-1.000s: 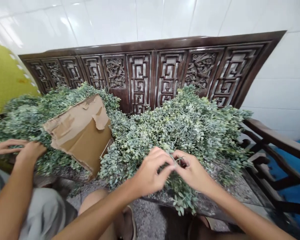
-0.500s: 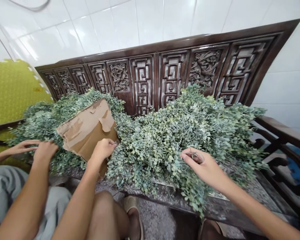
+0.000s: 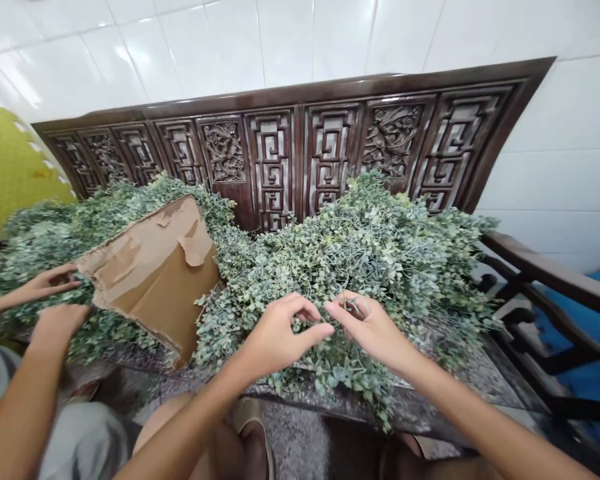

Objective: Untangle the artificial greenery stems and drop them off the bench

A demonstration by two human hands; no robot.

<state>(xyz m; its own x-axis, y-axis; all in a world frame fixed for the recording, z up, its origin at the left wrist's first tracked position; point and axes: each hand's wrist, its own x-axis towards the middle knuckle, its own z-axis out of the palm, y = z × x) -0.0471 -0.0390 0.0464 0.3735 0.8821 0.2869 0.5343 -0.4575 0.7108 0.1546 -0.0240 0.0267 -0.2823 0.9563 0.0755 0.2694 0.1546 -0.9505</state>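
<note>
My left hand (image 3: 280,337) hovers over the front of the leafy heap, its thumb and fingers apart with nothing visible between them. Facing it closely, my right hand (image 3: 373,330) is closed, with thin greenish stems (image 3: 351,305) showing between the curled fingers. Beneath and behind both hands spreads a large pile of artificial greenery (image 3: 325,267) with small pale green leaves. A torn piece of cardboard (image 3: 165,273) leans on the greenery to the left of my left hand.
The greenery lies on a dark wooden bench with a carved backrest (image 3: 280,160) and an armrest (image 3: 555,273) on the right. Another person's hands (image 3: 55,300) are at the heap's left end. A yellow foam mat (image 3: 15,173) stands far left.
My left hand has moved right, from the cardboard's edge to beside my right hand, and its fingers have opened. My right hand keeps the stems. The view has shifted slightly right.
</note>
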